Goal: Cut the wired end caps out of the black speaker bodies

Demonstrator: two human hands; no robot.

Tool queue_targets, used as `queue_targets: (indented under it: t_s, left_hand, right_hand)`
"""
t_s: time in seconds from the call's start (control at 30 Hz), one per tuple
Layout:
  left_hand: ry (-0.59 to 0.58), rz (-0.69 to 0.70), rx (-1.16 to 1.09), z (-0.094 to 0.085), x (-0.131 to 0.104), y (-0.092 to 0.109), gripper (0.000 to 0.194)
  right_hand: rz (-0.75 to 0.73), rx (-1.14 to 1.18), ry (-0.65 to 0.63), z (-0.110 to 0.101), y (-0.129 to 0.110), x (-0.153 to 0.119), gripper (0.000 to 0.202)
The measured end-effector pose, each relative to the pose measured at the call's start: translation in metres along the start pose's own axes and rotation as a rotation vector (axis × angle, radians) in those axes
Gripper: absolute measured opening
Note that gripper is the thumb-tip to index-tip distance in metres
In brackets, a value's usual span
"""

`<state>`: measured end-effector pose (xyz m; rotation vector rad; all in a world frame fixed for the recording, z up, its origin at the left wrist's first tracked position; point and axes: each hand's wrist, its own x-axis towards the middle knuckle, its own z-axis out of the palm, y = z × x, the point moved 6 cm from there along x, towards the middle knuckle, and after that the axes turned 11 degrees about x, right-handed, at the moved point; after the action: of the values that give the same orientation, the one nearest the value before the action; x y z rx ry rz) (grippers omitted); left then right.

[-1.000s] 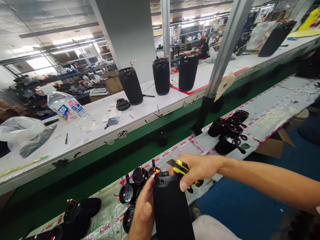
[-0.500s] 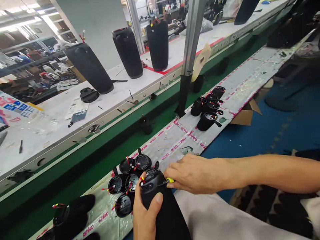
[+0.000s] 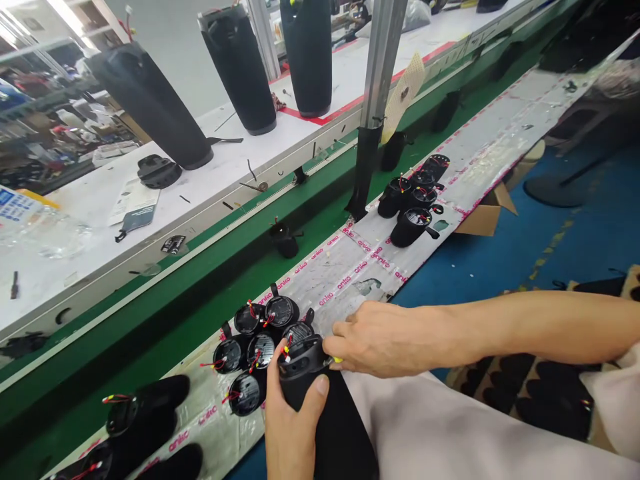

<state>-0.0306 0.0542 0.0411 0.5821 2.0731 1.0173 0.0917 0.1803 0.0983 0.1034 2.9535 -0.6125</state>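
Note:
A black cylinder (image 3: 340, 420) with a dark plastic end cap stands tilted at the bottom centre. Wrapped round it near the cap is my left hand (image 3: 295, 420), thumb on the near side. My right hand (image 3: 370, 340) is closed on a small yellow-handled tool (image 3: 336, 360) at the cap's right edge; the fingers hide most of the tool. Red and yellow wires with a small white plug stick out at the cap's left. Just beyond it, several black cylinders (image 3: 245, 393) with open wired ends stand grouped on the narrow bench.
The narrow bench (image 3: 345, 280), covered in printed film, runs to the upper right with another cylinder group (image 3: 410, 227). A metal post (image 3: 383, 67) rises beside it. Tall black cylinders (image 3: 240, 73) stand on the white table (image 3: 200, 200). More cylinders lie at lower left.
The view has shifted, so the white table's items sit higher and further left. My right hand is still at the cap's edge, with less of the yellow handle showing.

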Motion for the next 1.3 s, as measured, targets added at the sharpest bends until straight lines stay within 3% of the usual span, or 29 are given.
queue_targets:
  t_s: [0.2, 0.43, 0.67, 0.83, 1.0, 1.07, 1.17, 1.23, 1.3]
  left_hand:
    - [0.070, -0.016, 0.162, 0.002, -0.009, 0.000, 0.080]
    - [0.003, 0.026, 0.162, 0.010, -0.010, -0.016, 0.077]
    - [0.047, 0.020, 0.248, 0.013, -0.015, -0.007, 0.080]
    - [0.048, 0.015, 0.275, 0.011, -0.012, -0.010, 0.079]
    - [-0.007, 0.004, 0.077, 0.008, -0.004, -0.028, 0.082]
    - [0.000, -0.012, 0.063, 0.007, -0.002, -0.034, 0.081]
    - [0.019, -0.009, 0.072, 0.007, 0.000, -0.034, 0.079]
    - [0.039, -0.024, 0.064, 0.010, -0.002, -0.031, 0.078]
    - [0.059, -0.044, 0.041, 0.014, -0.006, -0.029, 0.080]
  right_hand:
    - [0.034, 0.025, -0.046, 0.015, -0.001, -0.001, 0.025]
    - [-0.014, 0.037, -0.052, 0.028, -0.002, -0.003, 0.024]
    - [-0.028, 0.014, -0.135, 0.030, -0.005, -0.005, 0.010]
    - [-0.051, 0.039, -0.048, 0.030, -0.001, -0.002, 0.008]
    - [0.031, 0.541, 0.152, 0.025, 0.023, -0.007, 0.026]
    - [0.092, 0.656, 0.257, 0.025, 0.031, -0.011, 0.029]
    - [0.058, 0.771, 0.392, 0.026, 0.029, -0.011, 0.036]
    - [0.103, 0.852, 0.407, 0.031, 0.027, -0.006, 0.042]
    - [0.266, 0.946, 0.354, 0.045, 0.032, 0.000, 0.055]
